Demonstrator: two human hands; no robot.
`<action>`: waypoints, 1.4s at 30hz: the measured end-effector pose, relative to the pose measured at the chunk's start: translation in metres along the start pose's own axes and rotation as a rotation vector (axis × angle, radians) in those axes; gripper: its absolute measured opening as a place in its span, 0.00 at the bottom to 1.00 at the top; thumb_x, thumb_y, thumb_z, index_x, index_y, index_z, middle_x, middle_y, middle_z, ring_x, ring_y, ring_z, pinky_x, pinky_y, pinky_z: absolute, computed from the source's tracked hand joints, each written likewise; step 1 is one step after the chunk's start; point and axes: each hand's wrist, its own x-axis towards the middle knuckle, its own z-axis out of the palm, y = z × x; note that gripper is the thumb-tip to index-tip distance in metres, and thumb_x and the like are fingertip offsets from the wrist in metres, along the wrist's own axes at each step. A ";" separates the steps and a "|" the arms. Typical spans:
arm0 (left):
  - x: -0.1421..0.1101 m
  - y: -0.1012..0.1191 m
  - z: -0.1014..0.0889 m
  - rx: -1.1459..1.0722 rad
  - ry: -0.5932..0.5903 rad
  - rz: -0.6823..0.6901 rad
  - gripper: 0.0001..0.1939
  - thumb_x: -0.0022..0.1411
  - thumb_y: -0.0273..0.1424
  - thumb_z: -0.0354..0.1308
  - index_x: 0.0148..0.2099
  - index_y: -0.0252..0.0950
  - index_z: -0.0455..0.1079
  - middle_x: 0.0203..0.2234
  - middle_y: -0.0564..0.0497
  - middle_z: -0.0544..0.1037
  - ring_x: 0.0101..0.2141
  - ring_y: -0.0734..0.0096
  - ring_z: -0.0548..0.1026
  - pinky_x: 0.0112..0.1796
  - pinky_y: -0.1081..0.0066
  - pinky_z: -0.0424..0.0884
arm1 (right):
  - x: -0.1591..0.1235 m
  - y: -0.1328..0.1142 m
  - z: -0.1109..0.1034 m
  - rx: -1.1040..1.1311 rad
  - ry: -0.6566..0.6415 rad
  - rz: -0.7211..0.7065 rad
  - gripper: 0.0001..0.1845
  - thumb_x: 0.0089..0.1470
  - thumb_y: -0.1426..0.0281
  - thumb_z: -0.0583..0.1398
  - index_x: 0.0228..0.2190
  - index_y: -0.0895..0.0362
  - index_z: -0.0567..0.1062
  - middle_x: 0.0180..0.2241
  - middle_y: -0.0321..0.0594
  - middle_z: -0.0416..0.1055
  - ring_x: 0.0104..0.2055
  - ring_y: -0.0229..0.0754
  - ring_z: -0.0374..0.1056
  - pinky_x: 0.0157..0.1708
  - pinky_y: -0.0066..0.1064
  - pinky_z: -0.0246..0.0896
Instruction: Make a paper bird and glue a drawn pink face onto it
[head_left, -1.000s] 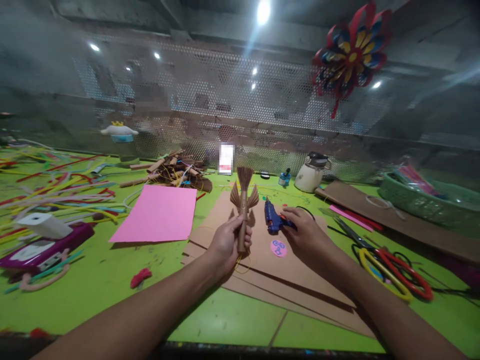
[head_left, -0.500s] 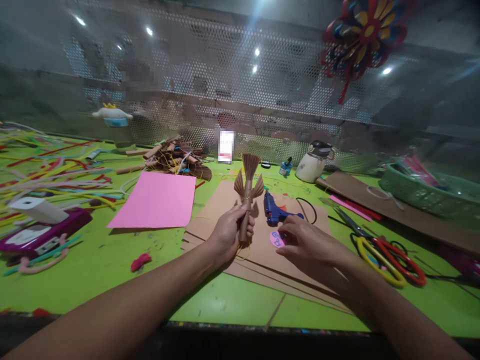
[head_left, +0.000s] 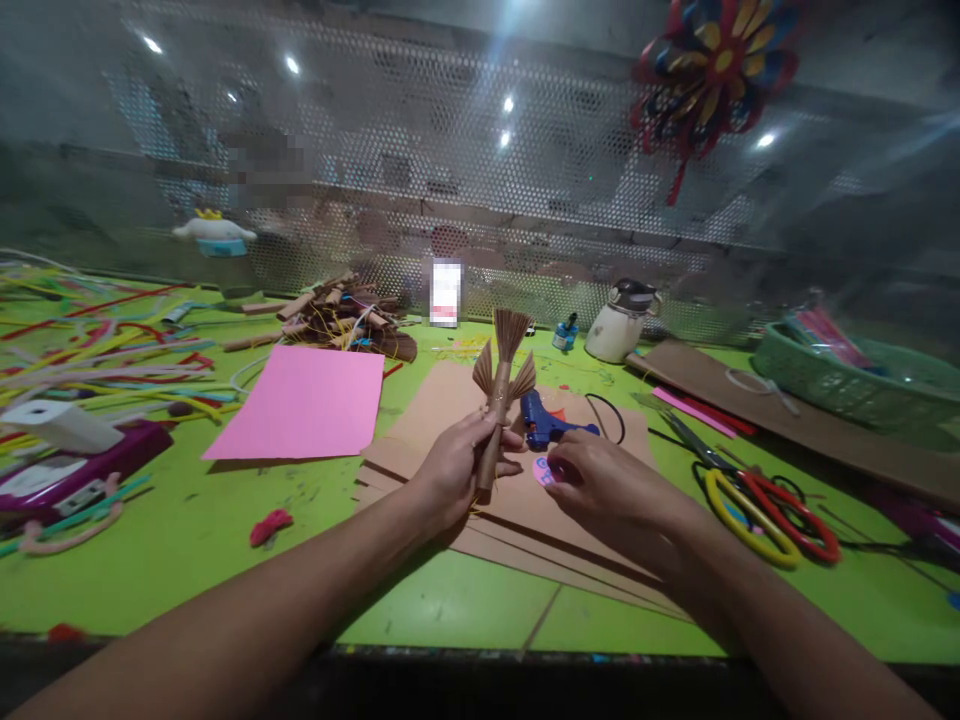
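Observation:
A rolled brown paper tube figure (head_left: 489,465) with pleated fan-shaped wings and top stands tilted in my left hand (head_left: 450,470), whose fingers are closed round its lower part. At its right, my right hand (head_left: 604,475) pinches a small round pink paper face (head_left: 541,470) with blue drawn marks. The fingers partly cover this disc. Just beyond my right hand lies a blue glue gun (head_left: 540,418) on a stack of brown paper sheets (head_left: 427,415).
A pink sheet (head_left: 300,405) lies left, with a purple power strip (head_left: 105,470) and scattered pipe cleaners (head_left: 150,370) beyond. Scissors (head_left: 750,500) lie right, near a green basket (head_left: 847,370). Brown paper pieces (head_left: 345,315), a phone (head_left: 446,293) and a white jug (head_left: 616,325) stand behind.
My right hand has left the glue gun, moved nearer and taken hold of the pink face disc. My left hand keeps the paper figure, now tilted more to the right.

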 end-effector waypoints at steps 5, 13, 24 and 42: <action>-0.005 0.003 0.006 -0.048 -0.066 -0.031 0.09 0.66 0.34 0.52 0.39 0.32 0.68 0.36 0.40 0.78 0.41 0.56 0.77 0.38 0.61 0.76 | 0.001 -0.002 0.000 0.013 0.032 -0.022 0.11 0.58 0.67 0.57 0.32 0.57 0.79 0.31 0.43 0.75 0.32 0.41 0.66 0.31 0.30 0.52; 0.004 -0.006 0.006 -0.081 -0.078 -0.039 0.09 0.66 0.32 0.50 0.38 0.31 0.68 0.33 0.40 0.79 0.36 0.60 0.79 0.36 0.64 0.76 | 0.001 0.004 0.000 0.035 0.054 0.040 0.15 0.59 0.65 0.55 0.27 0.56 0.79 0.26 0.42 0.75 0.25 0.39 0.66 0.27 0.29 0.49; 0.021 -0.022 0.009 -0.060 -0.018 -0.043 0.07 0.67 0.28 0.47 0.36 0.31 0.64 0.23 0.42 0.78 0.28 0.65 0.79 0.34 0.68 0.75 | -0.002 0.004 0.007 0.027 0.087 0.023 0.13 0.58 0.67 0.56 0.26 0.57 0.77 0.27 0.42 0.74 0.27 0.40 0.66 0.27 0.29 0.50; 0.000 0.000 0.014 -0.027 -0.121 0.265 0.12 0.64 0.36 0.56 0.34 0.32 0.69 0.28 0.44 0.79 0.35 0.63 0.77 0.44 0.65 0.70 | 0.004 0.022 0.002 1.254 0.093 0.271 0.18 0.45 0.58 0.69 0.27 0.61 0.76 0.23 0.38 0.71 0.24 0.35 0.64 0.27 0.29 0.58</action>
